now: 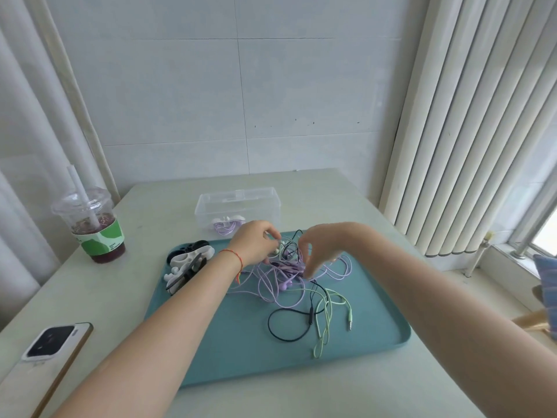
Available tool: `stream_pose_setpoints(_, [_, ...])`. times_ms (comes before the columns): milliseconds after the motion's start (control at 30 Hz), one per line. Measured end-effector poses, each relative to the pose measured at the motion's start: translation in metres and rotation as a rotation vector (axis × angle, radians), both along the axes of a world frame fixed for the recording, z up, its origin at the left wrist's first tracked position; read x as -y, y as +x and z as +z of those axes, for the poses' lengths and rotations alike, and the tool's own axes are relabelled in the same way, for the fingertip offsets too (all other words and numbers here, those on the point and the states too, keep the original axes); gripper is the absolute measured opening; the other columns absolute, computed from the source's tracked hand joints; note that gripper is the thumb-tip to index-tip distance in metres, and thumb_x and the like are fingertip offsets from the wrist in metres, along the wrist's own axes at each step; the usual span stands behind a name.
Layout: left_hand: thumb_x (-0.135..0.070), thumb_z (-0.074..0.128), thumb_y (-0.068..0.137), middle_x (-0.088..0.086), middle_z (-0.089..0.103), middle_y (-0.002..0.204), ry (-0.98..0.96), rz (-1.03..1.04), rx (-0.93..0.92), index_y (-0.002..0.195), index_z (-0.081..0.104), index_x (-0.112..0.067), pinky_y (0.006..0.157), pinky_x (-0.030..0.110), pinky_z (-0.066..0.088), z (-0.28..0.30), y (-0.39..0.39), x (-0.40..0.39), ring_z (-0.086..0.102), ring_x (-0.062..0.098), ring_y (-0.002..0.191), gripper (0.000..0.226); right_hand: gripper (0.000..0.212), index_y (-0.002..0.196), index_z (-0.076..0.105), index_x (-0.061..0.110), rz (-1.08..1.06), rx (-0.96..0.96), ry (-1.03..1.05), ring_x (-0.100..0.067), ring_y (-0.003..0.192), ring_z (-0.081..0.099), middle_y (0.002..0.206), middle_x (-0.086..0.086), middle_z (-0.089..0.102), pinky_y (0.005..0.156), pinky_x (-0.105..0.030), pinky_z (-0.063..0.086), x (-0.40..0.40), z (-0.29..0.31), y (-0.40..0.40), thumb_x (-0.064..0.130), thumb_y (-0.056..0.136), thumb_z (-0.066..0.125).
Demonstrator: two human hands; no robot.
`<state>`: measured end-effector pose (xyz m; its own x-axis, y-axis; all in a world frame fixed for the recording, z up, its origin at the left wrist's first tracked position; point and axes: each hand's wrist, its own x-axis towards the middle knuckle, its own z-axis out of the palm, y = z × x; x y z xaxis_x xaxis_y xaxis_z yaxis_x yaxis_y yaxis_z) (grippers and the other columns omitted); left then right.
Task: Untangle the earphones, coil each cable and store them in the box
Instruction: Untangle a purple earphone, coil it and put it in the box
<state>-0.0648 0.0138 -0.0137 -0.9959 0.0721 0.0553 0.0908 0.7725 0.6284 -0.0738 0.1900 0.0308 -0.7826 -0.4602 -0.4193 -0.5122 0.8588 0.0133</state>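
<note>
A tangle of earphone cables [286,276] lies on a teal tray [241,342]: purple, black and pale green strands knotted together. The black cable [284,324] loops toward the tray's front, and the green cable [327,315] trails to the right with its plug. My left hand [256,241] pinches strands at the knot's top. My right hand [319,251] hovers over the knot with fingers curled down into the cables; whether it grips any strand is hidden. Behind the tray stands a clear plastic box [238,211] holding one coiled purple earphone [224,226].
Black and white cable clips [188,263] lie at the tray's left end. A lidded drink cup with a straw [90,224] stands at the left, and a phone [52,342] lies near the table's front left. Vertical blinds [467,116] hang on the right.
</note>
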Motion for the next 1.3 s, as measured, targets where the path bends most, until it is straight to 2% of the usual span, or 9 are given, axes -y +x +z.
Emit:
stream_pose_setpoints(167, [-0.013,0.049,0.091,0.001,0.060,0.071,0.096,0.145,-0.085,0.093,0.060,-0.022,0.054,0.029,0.047,-0.003,-0.005,-0.004,0.058,0.016,0.050,0.014,0.029,0.096,0.073,0.008,-0.005,-0.113,-0.024,-0.024,0.094,0.066,0.100,-0.009,0.072,0.083,-0.033,0.051,-0.002,-0.003,-0.005,0.035,0.089,0.062])
stream_pose_setpoints(367, [-0.023,0.056,0.093,-0.006,0.060,0.087,0.120,0.196,-0.109,0.090,0.066,-0.021,0.069,0.026,0.040,0.006,-0.009,-0.003,0.056,0.015,0.079,0.011,0.044,0.059,0.062,0.023,-0.256,-0.194,-0.979,-0.019,0.067,0.054,0.071,-0.006,0.061,0.069,-0.030,0.044,-0.002,0.034,-0.006,0.037,0.098,0.050])
stream_pose_setpoints(467, [-0.018,0.060,0.091,0.001,0.059,0.069,0.392,0.222,0.068,0.083,0.067,-0.013,0.055,0.023,0.041,0.007,-0.007,0.001,0.053,0.017,0.054,0.012,0.043,0.061,0.062,0.013,-0.401,-0.141,-1.405,-0.020,0.067,0.059,0.066,-0.007,0.063,0.081,-0.038,0.053,-0.001,0.038,-0.007,0.028,0.099,0.050])
stream_pose_setpoints(567, [-0.015,0.061,0.090,0.004,0.061,0.071,0.530,0.291,0.238,0.090,0.066,-0.008,0.059,0.025,0.039,0.009,-0.003,0.009,0.055,0.015,0.056,0.008,0.040,0.064,0.058,0.007,-0.481,-0.057,-1.618,-0.017,0.039,0.044,0.046,-0.005,0.046,0.052,-0.036,0.051,-0.003,0.036,-0.011,0.023,0.100,0.047])
stream_pose_setpoints(700, [-0.006,0.052,0.091,0.004,0.055,0.071,0.548,0.395,0.293,0.084,0.057,-0.013,0.057,0.024,0.033,0.003,-0.003,0.022,0.050,0.017,0.057,0.011,0.036,0.068,0.062,0.012,-0.484,-0.154,-1.367,-0.015,0.036,0.026,0.046,-0.004,0.033,0.040,-0.019,0.025,-0.006,0.041,-0.015,0.025,0.098,0.047])
stream_pose_setpoints(800, [-0.004,0.051,0.086,0.000,0.056,0.094,0.401,0.342,0.091,0.110,0.062,-0.014,0.072,0.026,0.042,0.003,-0.003,0.019,0.054,0.019,0.087,0.029,0.026,0.080,0.071,0.016,-0.322,-0.050,-0.749,-0.016,0.034,0.027,0.042,0.001,0.029,0.038,-0.014,0.028,-0.002,0.048,-0.008,0.027,0.096,0.053])
stream_pose_setpoints(1033, [-0.003,0.045,0.087,0.001,0.069,0.108,0.268,-0.033,0.000,0.093,0.071,-0.029,0.078,0.030,0.048,0.020,0.005,-0.005,0.059,0.017,0.084,0.037,0.021,0.080,0.071,0.017,-0.106,-0.081,-0.304,-0.019,0.049,0.044,0.059,-0.003,0.049,0.048,-0.022,0.039,0.013,0.050,0.004,0.036,0.086,0.066])
stream_pose_setpoints(1167, [0.003,0.042,0.086,0.002,0.067,0.095,0.237,-0.113,0.005,0.099,0.071,-0.027,0.052,0.017,0.037,0.015,0.007,-0.004,0.045,0.007,0.054,0.043,0.022,0.075,0.068,0.018,-0.145,-0.066,-0.881,-0.008,0.036,0.034,0.047,0.006,0.045,0.041,-0.018,0.030,0.016,0.058,0.011,0.016,0.093,0.055])
stream_pose_setpoints(1300, [0.001,0.048,0.085,-0.001,0.066,0.098,0.315,-0.032,-0.019,0.113,0.065,-0.026,0.059,0.014,0.043,0.013,0.006,0.000,0.057,0.008,0.065,0.042,0.025,0.078,0.061,0.010,-0.303,-0.077,-1.264,-0.012,0.038,0.032,0.052,0.002,0.042,0.037,-0.017,0.025,0.012,0.060,0.003,0.013,0.099,0.048])
